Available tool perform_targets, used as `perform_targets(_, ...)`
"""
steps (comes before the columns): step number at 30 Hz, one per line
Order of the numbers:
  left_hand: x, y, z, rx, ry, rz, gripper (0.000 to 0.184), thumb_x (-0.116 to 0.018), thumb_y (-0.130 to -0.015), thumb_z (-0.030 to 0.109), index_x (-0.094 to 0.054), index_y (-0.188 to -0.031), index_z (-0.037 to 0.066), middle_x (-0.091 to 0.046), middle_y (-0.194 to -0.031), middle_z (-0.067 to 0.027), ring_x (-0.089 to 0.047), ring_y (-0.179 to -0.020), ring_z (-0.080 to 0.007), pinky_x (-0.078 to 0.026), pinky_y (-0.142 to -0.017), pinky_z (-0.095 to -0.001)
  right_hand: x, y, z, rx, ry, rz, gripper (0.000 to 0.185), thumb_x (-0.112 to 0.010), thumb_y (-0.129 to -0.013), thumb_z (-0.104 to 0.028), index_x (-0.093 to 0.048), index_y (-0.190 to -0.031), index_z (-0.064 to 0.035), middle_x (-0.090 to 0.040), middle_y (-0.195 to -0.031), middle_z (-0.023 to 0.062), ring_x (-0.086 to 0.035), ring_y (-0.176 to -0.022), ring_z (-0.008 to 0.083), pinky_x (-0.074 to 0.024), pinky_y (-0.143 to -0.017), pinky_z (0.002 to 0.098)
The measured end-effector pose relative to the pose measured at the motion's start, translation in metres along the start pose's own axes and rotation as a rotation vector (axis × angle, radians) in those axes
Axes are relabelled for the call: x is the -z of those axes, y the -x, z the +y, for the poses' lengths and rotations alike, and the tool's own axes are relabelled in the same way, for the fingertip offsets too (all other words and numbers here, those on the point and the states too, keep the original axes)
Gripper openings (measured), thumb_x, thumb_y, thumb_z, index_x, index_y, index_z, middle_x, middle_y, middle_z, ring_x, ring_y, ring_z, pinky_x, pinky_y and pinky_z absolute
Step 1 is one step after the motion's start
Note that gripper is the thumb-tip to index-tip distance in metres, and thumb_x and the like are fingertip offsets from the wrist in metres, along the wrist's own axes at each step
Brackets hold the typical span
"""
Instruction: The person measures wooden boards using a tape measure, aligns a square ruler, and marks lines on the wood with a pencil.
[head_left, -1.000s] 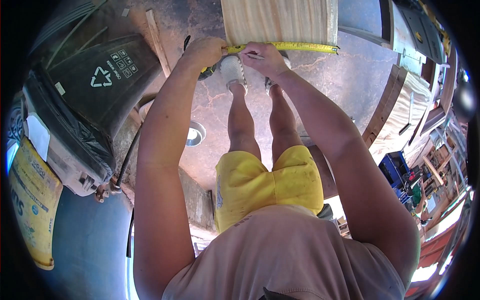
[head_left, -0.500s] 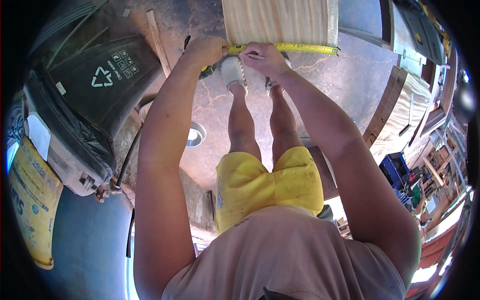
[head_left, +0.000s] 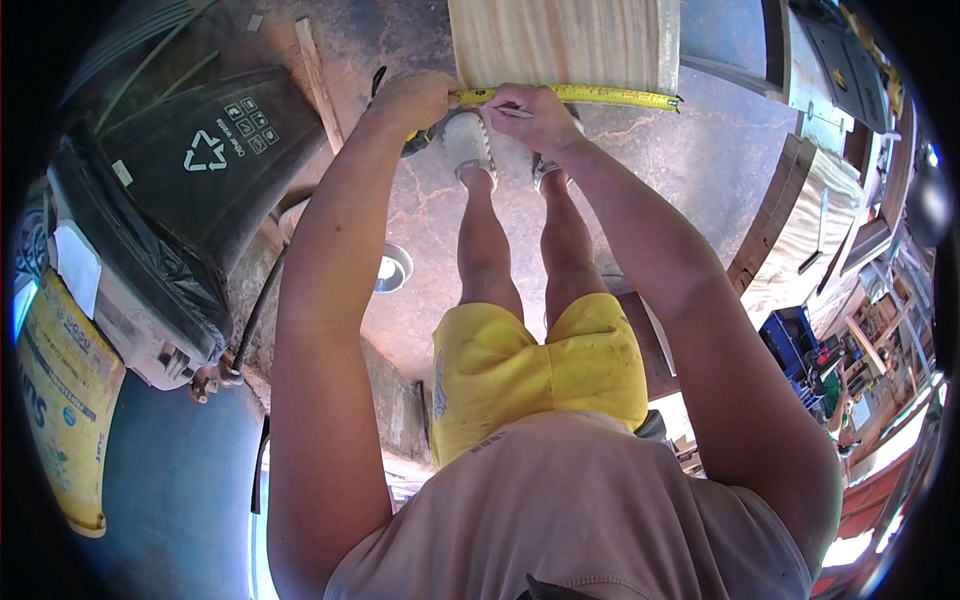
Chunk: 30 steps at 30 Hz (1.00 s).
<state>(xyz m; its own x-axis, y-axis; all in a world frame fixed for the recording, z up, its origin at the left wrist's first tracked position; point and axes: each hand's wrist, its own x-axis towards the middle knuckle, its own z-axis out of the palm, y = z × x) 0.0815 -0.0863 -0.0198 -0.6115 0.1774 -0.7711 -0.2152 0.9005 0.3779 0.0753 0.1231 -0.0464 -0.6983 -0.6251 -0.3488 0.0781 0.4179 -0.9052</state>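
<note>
A yellow tape measure point(head_left: 620, 97) is stretched across the near end of a wooden board point(head_left: 565, 42), its hooked tip just past the board's right edge. My left hand point(head_left: 418, 100) is closed round the black and yellow tape case at the board's left side. Closed on a thin, pale marking tool point(head_left: 514, 112), my right hand point(head_left: 540, 118) lies at the tape near the board's left part. The marking tool's tip is too small to make out.
A black waste bin point(head_left: 210, 150) stands at the left, near a thin wood strip point(head_left: 317, 80). A round metal bowl point(head_left: 396, 268) sits on the floor by my legs. More boards point(head_left: 815, 225) are at the right, with a blue crate point(head_left: 788, 340) beyond. Part of another person shows far right.
The view has shifted very slightly, with the board and tape appearing a little further right. Both hands keep their hold, with almost no movement against the board.
</note>
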Motion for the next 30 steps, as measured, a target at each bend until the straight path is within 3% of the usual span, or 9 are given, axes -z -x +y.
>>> perform_targets(1, 0.000, 0.001, 0.000, -0.011, 0.011, 0.009, 0.027, -0.057, -0.090, 0.024, -0.064, -0.115, 0.016, -0.066, -0.106, -0.0132, -0.062, -0.099, -0.0307, -0.047, -0.086, -0.0415, 0.000, -0.001, 0.001, 0.005, -0.009, -0.009, 0.017, -0.067, -0.075, -0.017, -0.064, -0.086, -0.0051, -0.064, -0.073, 0.0095, -0.061, -0.066, 0.0190, -0.0495, -0.067, 0.0298)
perform_targets(14, 0.001, 0.002, 0.001, -0.018, 0.017, 0.024, 0.027, -0.057, -0.089, 0.024, -0.065, -0.114, 0.016, -0.066, -0.103, -0.0134, -0.062, -0.097, -0.0311, -0.047, -0.083, -0.0422, 0.002, 0.000, -0.003, -0.015, -0.021, -0.013, 0.015, -0.066, -0.075, -0.016, -0.064, -0.086, -0.0055, -0.063, -0.072, 0.0090, -0.060, -0.065, 0.0180, -0.0489, -0.066, 0.0298)
perform_targets(16, 0.001, -0.001, 0.001, 0.014, -0.001, -0.016, 0.027, -0.055, -0.090, 0.028, -0.065, -0.114, 0.024, -0.065, -0.109, -0.0101, -0.061, -0.102, -0.0298, -0.047, -0.089, -0.0413, 0.002, -0.001, -0.003, -0.010, -0.008, -0.008, 0.015, -0.066, -0.075, -0.016, -0.064, -0.086, -0.0055, -0.064, -0.072, 0.0087, -0.060, -0.065, 0.0177, -0.0490, -0.066, 0.0296)
perform_targets(20, 0.000, -0.003, -0.001, 0.014, 0.000, -0.024, 0.027, -0.055, -0.090, 0.027, -0.065, -0.114, 0.024, -0.065, -0.109, -0.0102, -0.061, -0.102, -0.0297, -0.047, -0.089, -0.0412, 0.004, -0.002, -0.002, 0.025, 0.018, -0.050, 0.015, -0.066, -0.075, -0.016, -0.064, -0.086, -0.0055, -0.064, -0.073, 0.0076, -0.062, -0.068, 0.0168, -0.0494, -0.068, 0.0288)
perform_targets(21, 0.000, -0.002, -0.002, -0.015, 0.000, 0.000, 0.027, -0.056, -0.089, 0.026, -0.065, -0.114, 0.019, -0.066, -0.106, -0.0120, -0.062, -0.099, -0.0304, -0.047, -0.086, -0.0415, 0.004, -0.002, -0.002, 0.025, 0.019, -0.048, 0.015, -0.066, -0.075, -0.016, -0.064, -0.086, -0.0055, -0.064, -0.073, 0.0076, -0.062, -0.068, 0.0168, -0.0494, -0.068, 0.0288)
perform_targets(26, -0.003, 0.001, -0.003, -0.056, 0.052, 0.035, 0.025, -0.056, -0.088, 0.021, -0.066, -0.110, 0.012, -0.066, -0.101, -0.0156, -0.063, -0.094, -0.0321, -0.047, -0.082, -0.0413, 0.005, 0.021, -0.011, -0.053, -0.122, 0.031, 0.020, -0.066, -0.081, -0.019, -0.065, -0.097, -0.0068, -0.067, -0.086, 0.0116, -0.066, -0.078, 0.0206, -0.0513, -0.074, 0.0305)
perform_targets(28, -0.004, 0.006, -0.001, -0.045, 0.113, -0.129, 0.022, -0.055, -0.086, 0.020, -0.067, -0.101, 0.009, -0.066, -0.097, -0.0181, -0.064, -0.087, -0.0321, -0.049, -0.075, -0.0423, -0.004, 0.050, 0.018, 0.000, 0.029, 0.091, 0.026, -0.065, -0.084, -0.024, -0.065, -0.106, -0.0090, -0.067, -0.095, 0.0130, -0.066, -0.085, 0.0262, -0.0516, -0.079, 0.0326)
perform_targets(29, -0.018, 0.005, -0.009, -0.151, 0.185, -0.150, 0.021, -0.054, -0.085, 0.016, -0.065, -0.100, 0.005, -0.065, -0.090, -0.0203, -0.064, -0.076, -0.0326, -0.048, -0.069, -0.0425, 0.001, 0.070, 0.015, -0.295, 0.075, -0.105, 0.029, -0.058, -0.088, -0.032, -0.064, -0.111, -0.0138, -0.067, -0.105, 0.0094, -0.064, -0.095, 0.0283, -0.0489, -0.086, 0.0386)
perform_targets(30, -0.025, 0.018, -0.006, -0.339, 0.125, 0.036, 0.023, -0.054, -0.086, 0.018, -0.062, -0.102, 0.004, -0.065, -0.088, -0.0190, -0.063, -0.070, -0.0319, -0.047, -0.067, -0.0420, -0.005, 0.092, 0.048, -0.339, 0.211, -0.184, 0.033, -0.049, -0.091, -0.039, -0.063, -0.114, -0.0190, -0.065, -0.111, 0.0050, -0.061, -0.102, 0.0268, -0.0448, -0.091, 0.0426)
